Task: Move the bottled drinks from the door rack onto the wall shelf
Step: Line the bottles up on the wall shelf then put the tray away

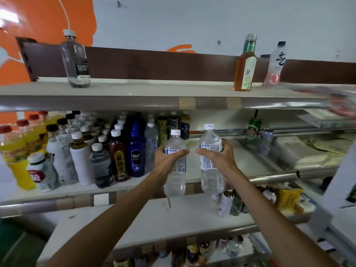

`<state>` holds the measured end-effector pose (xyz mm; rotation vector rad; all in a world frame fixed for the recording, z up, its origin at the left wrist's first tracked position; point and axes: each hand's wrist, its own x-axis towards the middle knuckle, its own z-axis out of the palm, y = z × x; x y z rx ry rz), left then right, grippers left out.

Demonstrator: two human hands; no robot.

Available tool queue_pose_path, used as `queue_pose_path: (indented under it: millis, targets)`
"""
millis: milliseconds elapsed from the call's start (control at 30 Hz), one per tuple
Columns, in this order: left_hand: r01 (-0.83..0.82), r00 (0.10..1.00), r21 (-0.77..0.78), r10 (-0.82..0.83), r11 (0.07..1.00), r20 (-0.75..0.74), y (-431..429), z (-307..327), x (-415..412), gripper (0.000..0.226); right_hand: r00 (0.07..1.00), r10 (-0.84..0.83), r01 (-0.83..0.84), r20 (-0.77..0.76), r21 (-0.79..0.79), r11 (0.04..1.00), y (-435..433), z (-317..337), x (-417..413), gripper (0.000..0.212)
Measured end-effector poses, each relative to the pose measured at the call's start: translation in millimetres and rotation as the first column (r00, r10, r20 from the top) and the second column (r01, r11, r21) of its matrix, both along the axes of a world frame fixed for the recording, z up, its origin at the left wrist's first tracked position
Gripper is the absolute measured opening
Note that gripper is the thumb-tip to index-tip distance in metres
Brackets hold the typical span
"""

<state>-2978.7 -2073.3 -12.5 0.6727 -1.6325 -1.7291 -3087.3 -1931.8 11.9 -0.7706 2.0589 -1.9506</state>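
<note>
The left hand [169,158] is gripping the left bottle [175,182] and the right hand [218,158] the right bottle [211,178], both upright, the bare middle shelf [242,162] lying directly ahead

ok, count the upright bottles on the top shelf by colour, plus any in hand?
Clear soda bottle, top shelf: 1
Amber bottle: 1
White-and-pink bottle: 1
Held water bottles, one each in left hand and right hand: 2
Total: 5
</note>
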Motion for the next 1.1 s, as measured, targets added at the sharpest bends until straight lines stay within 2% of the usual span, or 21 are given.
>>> queue_pose_path:
  millis: [267,467,633,800,1000,1100]
  targets:
    - [-0.186,0.981,-0.138,0.191,0.973,0.026,-64,-15,-12,0.085,0.997,0.072,-0.071,0.01,-0.004,0.997,-69,-9,-17,0.062]
    - [-0.183,0.98,-0.223,0.194,0.958,0.031,-102,-34,-31,0.071,0.997,0.074,-0.073,0.034,-0.018,0.997,-115,-16,-24,0.056]
    - [-0.211,0.97,-0.301,0.237,0.93,0.052,-113,-57,-48,0.075,0.995,0.067,-0.065,0.07,-0.031,0.997,-131,-24,-31,0.058]
    - [-0.316,0.937,-0.384,0.349,0.868,0.018,-101,-64,-59,0.074,0.991,0.107,-0.105,0.083,-0.03,0.994,-130,-31,-46,0.057]
    - [-0.39,0.837,-0.44,0.511,0.808,0.195,-85,-76,-60,0.087,0.984,0.151,-0.151,0.096,-0.007,0.989,-120,-41,-64,0.06]
    - [-0.421,0.761,-0.455,0.579,0.784,0.293,-72,-91,-55,0.08,0.98,0.165,-0.165,0.11,-0.013,0.986,-114,-45,-68,0.06]
